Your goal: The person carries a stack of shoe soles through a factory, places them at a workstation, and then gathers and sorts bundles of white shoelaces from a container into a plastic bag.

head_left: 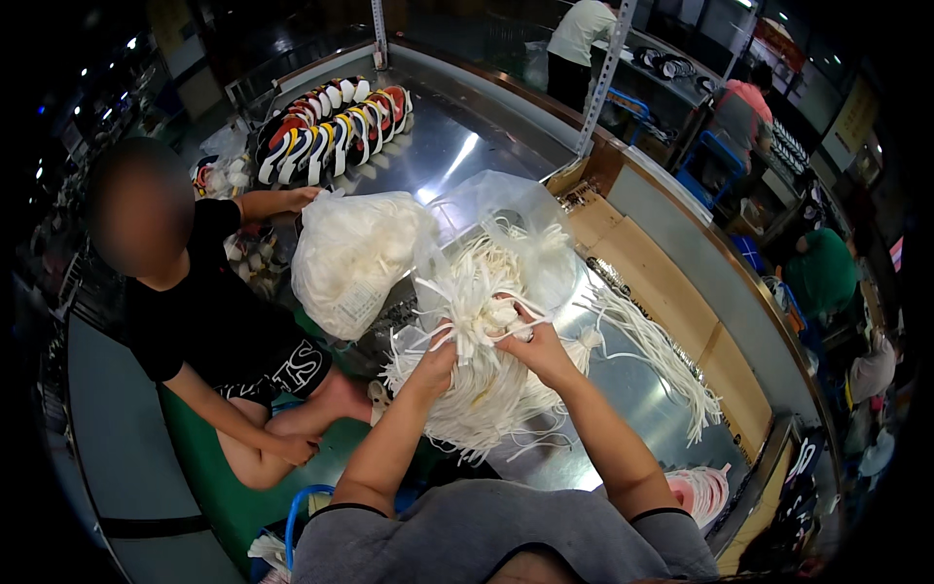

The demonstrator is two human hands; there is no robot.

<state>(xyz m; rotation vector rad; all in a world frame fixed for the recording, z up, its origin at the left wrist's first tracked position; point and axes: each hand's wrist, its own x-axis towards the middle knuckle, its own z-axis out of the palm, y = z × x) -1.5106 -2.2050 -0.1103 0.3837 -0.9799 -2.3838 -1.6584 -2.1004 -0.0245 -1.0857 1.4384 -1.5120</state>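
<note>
A thick bundle of white shoelaces (482,404) lies in front of me on the metal table, its strands fanning toward my body. My left hand (441,362) grips the left side of its gathered top. From the right, my right hand (541,352) has its fingers closed around the same gathered part. Loose lace ends stick out between and above my hands. Behind them, an open clear plastic bag (537,206) holds more white laces. Some fingers are hidden among the strands.
To the left stands a full white plastic bag (355,258), beside a seated person's hand (300,199). Rows of colourful shoe parts (336,131) lie at the table's back left. Separate laces (662,360) run along the right edge near a cardboard strip (681,297). Pink coils (700,492) sit at lower right.
</note>
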